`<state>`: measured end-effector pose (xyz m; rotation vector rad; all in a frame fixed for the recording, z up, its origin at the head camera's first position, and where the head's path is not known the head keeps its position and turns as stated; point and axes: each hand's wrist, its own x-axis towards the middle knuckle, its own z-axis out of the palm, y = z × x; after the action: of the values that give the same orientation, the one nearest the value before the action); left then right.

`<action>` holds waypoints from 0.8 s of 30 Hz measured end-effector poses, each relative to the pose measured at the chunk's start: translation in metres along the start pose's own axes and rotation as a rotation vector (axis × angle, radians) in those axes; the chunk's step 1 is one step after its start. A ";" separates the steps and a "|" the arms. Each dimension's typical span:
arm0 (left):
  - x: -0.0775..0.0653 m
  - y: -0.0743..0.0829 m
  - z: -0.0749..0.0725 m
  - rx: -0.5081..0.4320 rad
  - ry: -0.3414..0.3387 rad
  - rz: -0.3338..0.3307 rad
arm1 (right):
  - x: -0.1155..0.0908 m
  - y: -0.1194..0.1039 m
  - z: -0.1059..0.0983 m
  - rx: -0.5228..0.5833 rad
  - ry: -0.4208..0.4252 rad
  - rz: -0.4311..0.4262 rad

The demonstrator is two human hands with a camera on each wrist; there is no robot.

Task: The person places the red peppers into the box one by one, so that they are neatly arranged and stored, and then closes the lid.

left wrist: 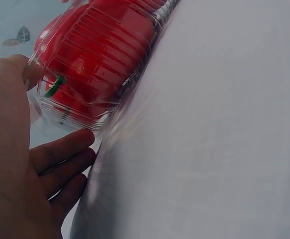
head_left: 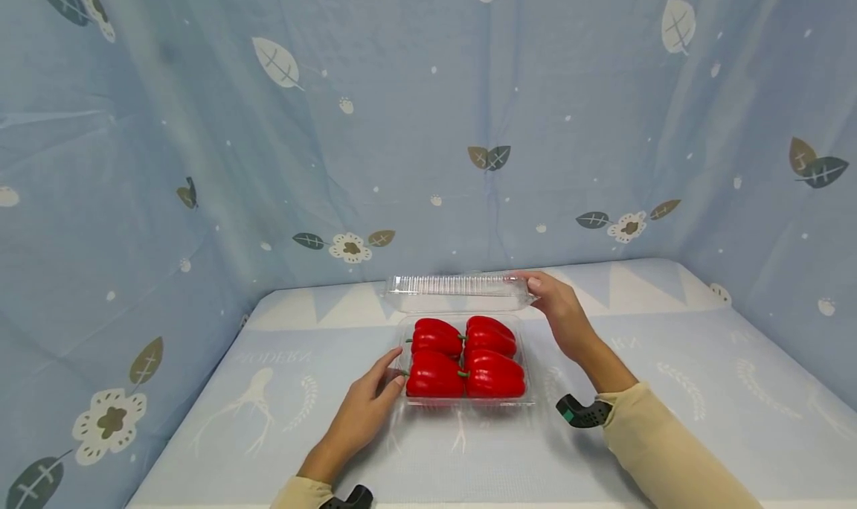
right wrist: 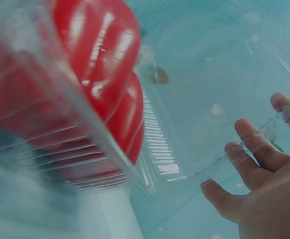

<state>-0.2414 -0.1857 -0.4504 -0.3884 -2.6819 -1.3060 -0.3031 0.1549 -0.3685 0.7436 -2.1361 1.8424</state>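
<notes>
A clear plastic clamshell container (head_left: 529,390) stands on the table with several red bell peppers (head_left: 435,375) in its base, green stems pointing left. Its transparent lid (head_left: 462,289) is raised at the far side. At the lid's right end, my right hand (head_left: 559,308) holds the edge; the right wrist view shows fingertips (right wrist: 244,127) along that edge. My left hand (head_left: 364,408) is at the base's left side. In the left wrist view, the thumb and a finger pinch the rim, while the other fingers (left wrist: 67,167) lie loosely below it.
The table (head_left: 301,434) has a pale patterned cloth. Blue printed curtains (head_left: 375,122) hang behind it and at both sides. Each wrist wears a black band (head_left: 582,412) beside a beige sleeve (head_left: 663,449).
</notes>
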 end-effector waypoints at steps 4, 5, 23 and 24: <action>0.000 -0.001 0.001 -0.017 0.002 0.002 | -0.009 -0.002 -0.001 -0.067 -0.003 -0.005; 0.000 -0.002 0.001 -0.019 0.002 0.003 | -0.012 -0.003 -0.002 -0.085 -0.005 -0.007; -0.001 -0.002 -0.001 -0.057 0.103 0.023 | -0.036 -0.003 -0.007 -0.225 -0.082 -0.004; -0.001 -0.002 -0.001 -0.061 0.116 0.025 | -0.038 -0.003 -0.007 -0.235 -0.084 -0.006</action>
<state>-0.2413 -0.1875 -0.4515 -0.3409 -2.5390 -1.3622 -0.2709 0.1701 -0.3831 0.7836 -2.3463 1.5457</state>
